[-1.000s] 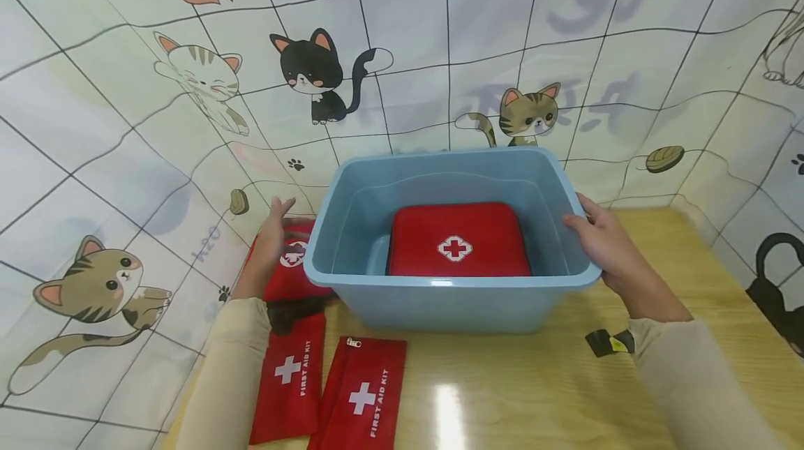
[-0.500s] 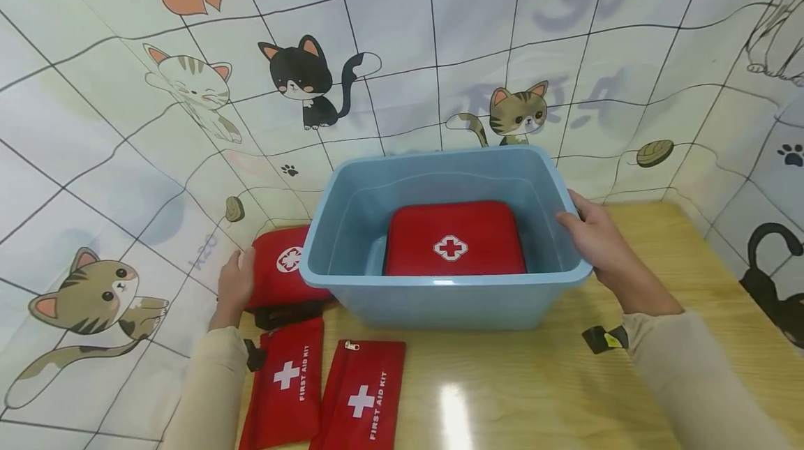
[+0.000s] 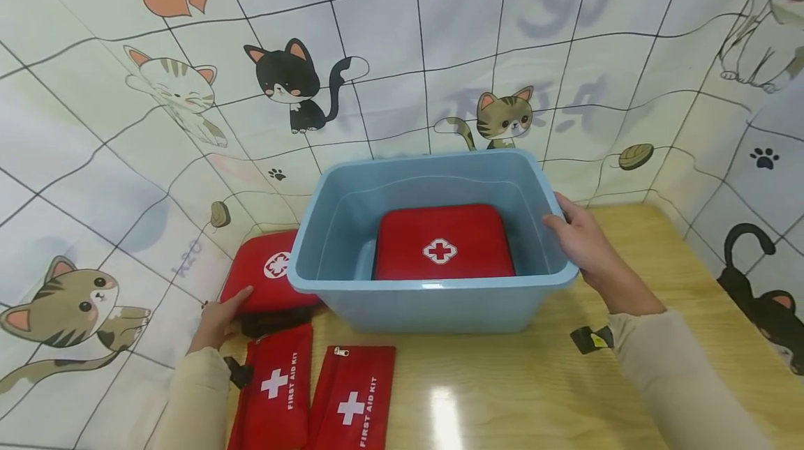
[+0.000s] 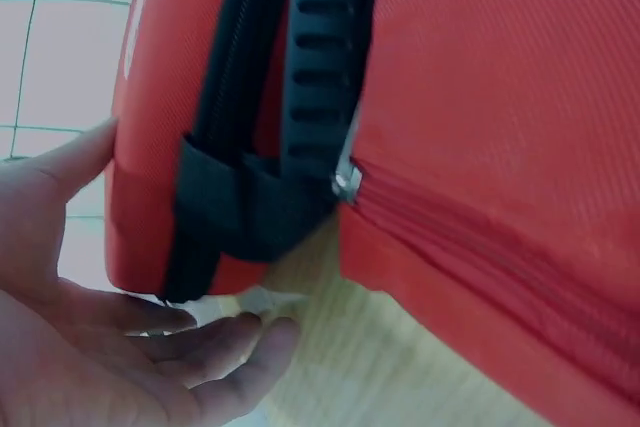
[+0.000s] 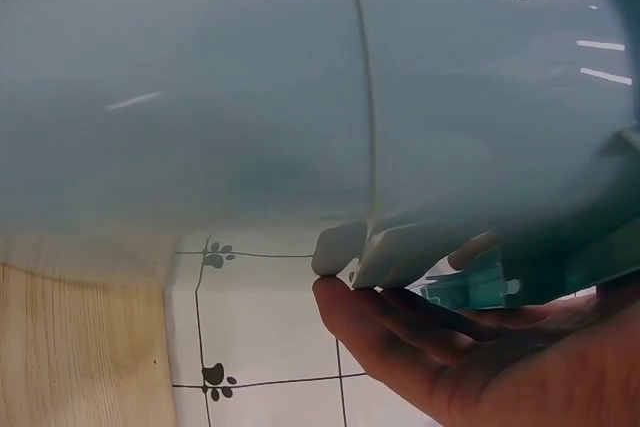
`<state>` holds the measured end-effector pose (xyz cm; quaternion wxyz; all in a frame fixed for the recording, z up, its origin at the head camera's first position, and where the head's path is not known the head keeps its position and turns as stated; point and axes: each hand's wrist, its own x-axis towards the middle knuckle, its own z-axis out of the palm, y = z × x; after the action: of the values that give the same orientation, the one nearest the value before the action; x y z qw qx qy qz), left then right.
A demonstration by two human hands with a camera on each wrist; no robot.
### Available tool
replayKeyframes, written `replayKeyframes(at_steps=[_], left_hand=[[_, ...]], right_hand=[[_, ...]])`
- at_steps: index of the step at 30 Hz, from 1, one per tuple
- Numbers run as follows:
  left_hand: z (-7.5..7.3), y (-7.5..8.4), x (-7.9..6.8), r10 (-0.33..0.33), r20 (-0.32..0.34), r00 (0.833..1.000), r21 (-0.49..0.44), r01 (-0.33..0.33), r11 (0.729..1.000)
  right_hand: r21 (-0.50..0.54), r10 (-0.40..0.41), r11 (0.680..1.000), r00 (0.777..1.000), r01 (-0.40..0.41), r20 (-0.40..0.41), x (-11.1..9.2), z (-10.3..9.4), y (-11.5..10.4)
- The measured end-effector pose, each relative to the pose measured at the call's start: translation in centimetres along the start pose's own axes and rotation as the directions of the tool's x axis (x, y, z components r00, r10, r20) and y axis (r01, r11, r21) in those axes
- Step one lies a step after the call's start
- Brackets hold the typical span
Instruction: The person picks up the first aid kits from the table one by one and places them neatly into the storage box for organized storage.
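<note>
While the right hand (image 3: 581, 244) grips the blue tub (image 3: 433, 312) by its rim, thumb over the edge, the left hand (image 3: 220, 321), fingers loosely extended, touches the end of a red case (image 3: 254, 272) on the tabletop (image 3: 502, 384) beside the tub. Another case (image 3: 405, 244) lies inside it; two FIRST AID KIT pouches (image 3: 276, 401) lie nearer the person.

1 left hand (image 3: 220, 321), 1 right hand (image 3: 584, 244). 1 tub (image 3: 427, 310), at the right fingers (image 5: 355, 317). 2 cases (image 3: 254, 272) (image 3: 471, 255): 1 at the left fingers (image 4: 250, 377), 1 left of the right fingers. 2 pouches (image 3: 276, 411) (image 3: 364, 384), both on the near side of the left fingers.
</note>
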<state>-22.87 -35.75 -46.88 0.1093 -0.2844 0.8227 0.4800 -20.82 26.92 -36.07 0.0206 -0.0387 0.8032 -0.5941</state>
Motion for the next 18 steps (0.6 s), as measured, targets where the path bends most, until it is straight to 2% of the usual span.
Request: replayKeyframes(at_steps=[9,14,18], left_hand=[[0.1,-1.1,0.8,-0.022,-0.012,1.000,-0.089,0.021,0.996],[0.0,-0.7,0.6,-0.004,-0.026,1.000,-0.094,0.002,0.996],[-0.1,0.1,-0.1,-0.001,-0.083,0.997,-0.103,-0.008,0.995]], right_hand=[[-0.017,0.009,1.000,1.000,-0.009,-0.006,0.1,0.1,-0.2],[-0.005,0.011,1.000,1.000,-0.011,0.000,0.2,0.1,-0.1],[0.003,0.023,1.000,1.000,-0.023,-0.002,0.1,0.2,0.0]])
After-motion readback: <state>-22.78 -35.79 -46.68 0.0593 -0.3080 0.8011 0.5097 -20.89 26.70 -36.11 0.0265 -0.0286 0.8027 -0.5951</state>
